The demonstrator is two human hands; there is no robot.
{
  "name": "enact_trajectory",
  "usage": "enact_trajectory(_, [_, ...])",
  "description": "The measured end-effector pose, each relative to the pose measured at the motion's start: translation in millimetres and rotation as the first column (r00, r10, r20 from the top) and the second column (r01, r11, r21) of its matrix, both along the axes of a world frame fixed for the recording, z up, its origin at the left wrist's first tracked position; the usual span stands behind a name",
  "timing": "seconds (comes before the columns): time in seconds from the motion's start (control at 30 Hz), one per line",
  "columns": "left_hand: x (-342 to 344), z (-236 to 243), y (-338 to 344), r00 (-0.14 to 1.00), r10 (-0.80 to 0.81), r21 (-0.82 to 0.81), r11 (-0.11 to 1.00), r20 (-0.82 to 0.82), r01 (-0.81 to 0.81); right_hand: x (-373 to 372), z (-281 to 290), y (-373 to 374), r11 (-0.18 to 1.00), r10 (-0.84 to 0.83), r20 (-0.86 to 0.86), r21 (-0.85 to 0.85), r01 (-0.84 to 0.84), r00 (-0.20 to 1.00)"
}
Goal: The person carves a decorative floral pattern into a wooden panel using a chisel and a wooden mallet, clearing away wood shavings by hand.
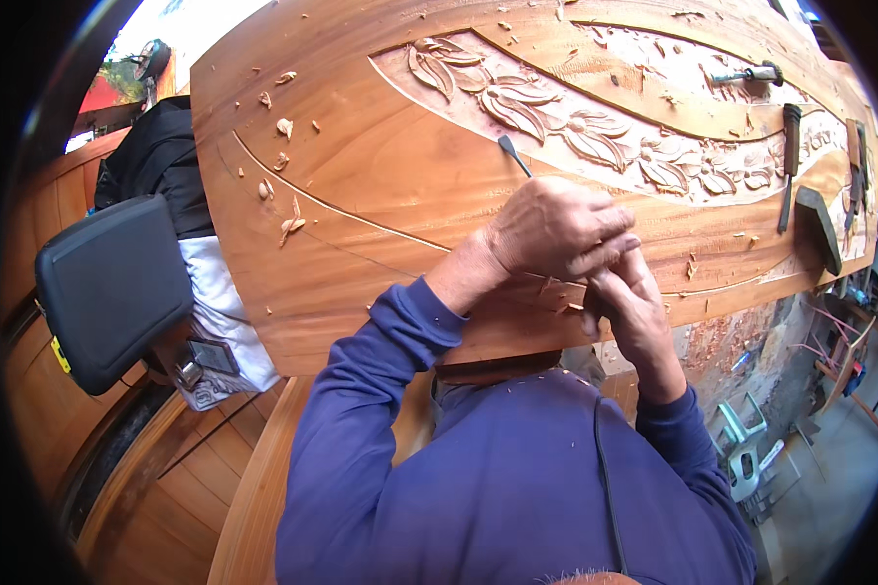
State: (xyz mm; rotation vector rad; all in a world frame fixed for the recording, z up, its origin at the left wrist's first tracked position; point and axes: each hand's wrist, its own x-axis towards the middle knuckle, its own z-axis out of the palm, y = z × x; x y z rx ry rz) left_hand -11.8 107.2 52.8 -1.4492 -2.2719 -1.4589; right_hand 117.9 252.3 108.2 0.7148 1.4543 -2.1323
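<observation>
A carving chisel (514,156) points away to the upper left, its dark flared blade lying just short of the carved border. My left hand (561,229) is closed around it from above, hiding the shank. Close behind, touching the left, my right hand (639,312) is closed at the chisel's rear end; the handle is hidden by the fingers. Both hands are over the wooden panel (361,175), near its close edge. A carved band of leaves and flowers (590,136) runs across the panel, and a thin curved groove (341,210) passes under my hands.
On the panel's right lie a dark-handled chisel (790,161), a dark block, perhaps a sharpening stone (818,229), and another tool (751,74). Wood shavings (284,127) are scattered about. A black case (117,292) stands at left; a pale green plastic stool (744,453) is at lower right.
</observation>
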Motion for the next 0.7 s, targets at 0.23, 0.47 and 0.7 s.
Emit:
enact_trajectory(0.23, [-23.0, -9.6, -15.7, 0.995, 0.068, 0.058, 0.996, 0.078, -0.073, -25.7, -7.1, -32.3, 0.984, -0.18, -0.081, -0.027, 0.178, 0.98])
enact_trajectory(0.47, [-27.6, -10.5, -18.6, 0.985, 0.076, 0.148, 0.984, 0.154, -0.099, -35.8, 14.5, -51.7, 0.969, -0.247, -0.05, -0.04, 0.245, 0.968])
enact_trajectory(0.7, [-33.2, -9.3, -25.5, 0.974, 0.09, 0.138, 0.983, 0.208, -0.121, -38.4, 13.2, -57.9, 0.986, -0.16, -0.124, 0.035, 0.166, 0.979])
